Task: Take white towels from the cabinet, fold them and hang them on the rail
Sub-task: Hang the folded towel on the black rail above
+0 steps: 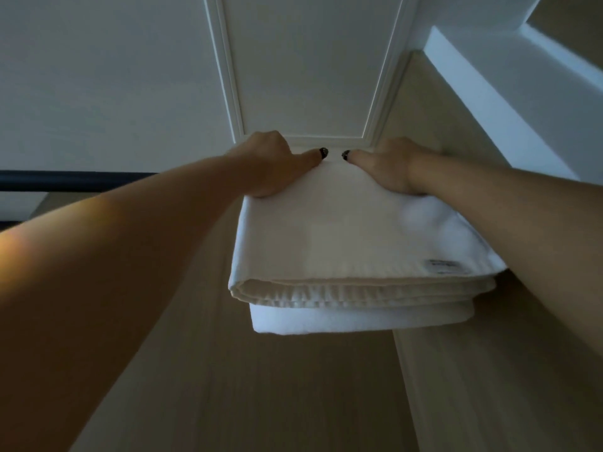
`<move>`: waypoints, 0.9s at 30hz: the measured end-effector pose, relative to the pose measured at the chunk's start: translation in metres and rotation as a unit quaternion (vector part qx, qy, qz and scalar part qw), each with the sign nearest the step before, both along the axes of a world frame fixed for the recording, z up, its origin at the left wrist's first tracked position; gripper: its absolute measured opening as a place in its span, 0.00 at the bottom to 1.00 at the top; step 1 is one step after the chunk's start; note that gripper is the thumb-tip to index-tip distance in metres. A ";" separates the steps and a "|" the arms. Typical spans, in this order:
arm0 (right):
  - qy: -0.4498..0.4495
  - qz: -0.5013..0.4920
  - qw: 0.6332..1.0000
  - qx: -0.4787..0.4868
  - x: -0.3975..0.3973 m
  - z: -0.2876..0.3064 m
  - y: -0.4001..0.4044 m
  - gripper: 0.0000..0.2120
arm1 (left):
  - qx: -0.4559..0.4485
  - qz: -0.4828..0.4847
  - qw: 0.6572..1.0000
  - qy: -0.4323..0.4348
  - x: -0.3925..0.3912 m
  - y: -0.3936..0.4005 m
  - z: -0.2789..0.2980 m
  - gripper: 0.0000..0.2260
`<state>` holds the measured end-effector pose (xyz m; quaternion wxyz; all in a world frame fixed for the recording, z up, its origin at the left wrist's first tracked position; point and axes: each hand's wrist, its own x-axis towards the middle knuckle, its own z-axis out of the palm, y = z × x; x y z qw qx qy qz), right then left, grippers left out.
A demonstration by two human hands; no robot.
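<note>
Left hand [272, 164], right hand [386, 171], gripping folded white towel [352, 243]

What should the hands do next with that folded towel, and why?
Probably smooth it down and let go. The folded white towel already hangs draped, its layered edges near the camera, with the left hand and right hand holding its top at the far fold. The dark rail runs off to the left.

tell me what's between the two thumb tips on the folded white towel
Nothing: in the head view only a bare strip of the folded white towel shows between the left hand and right hand.
</note>
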<state>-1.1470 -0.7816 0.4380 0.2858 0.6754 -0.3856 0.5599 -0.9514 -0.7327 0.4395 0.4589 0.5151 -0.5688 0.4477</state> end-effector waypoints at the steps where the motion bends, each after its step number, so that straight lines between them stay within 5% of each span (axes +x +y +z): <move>1: 0.001 -0.005 1.000 -0.006 -0.001 -0.001 -0.001 0.30 | -0.020 0.003 1.000 -0.014 0.001 0.000 -0.006 0.31; 6: 0.028 -0.040 0.995 -0.090 -0.003 -0.017 -0.006 0.32 | -0.117 -0.012 0.992 -0.051 0.010 -0.008 -0.040 0.22; 14: 0.060 -0.040 0.985 -0.158 0.001 -0.047 0.000 0.18 | -0.033 -0.075 0.996 0.019 0.010 0.006 -0.048 0.21; 21: 0.124 -0.041 0.988 -0.083 0.001 -0.076 0.025 0.27 | 0.036 -0.114 0.991 0.067 0.015 0.042 -0.053 0.21; 27: 0.141 -0.036 0.989 -0.025 0.021 -0.095 0.058 0.29 | 0.092 -0.040 0.995 0.001 0.033 0.071 -0.085 0.22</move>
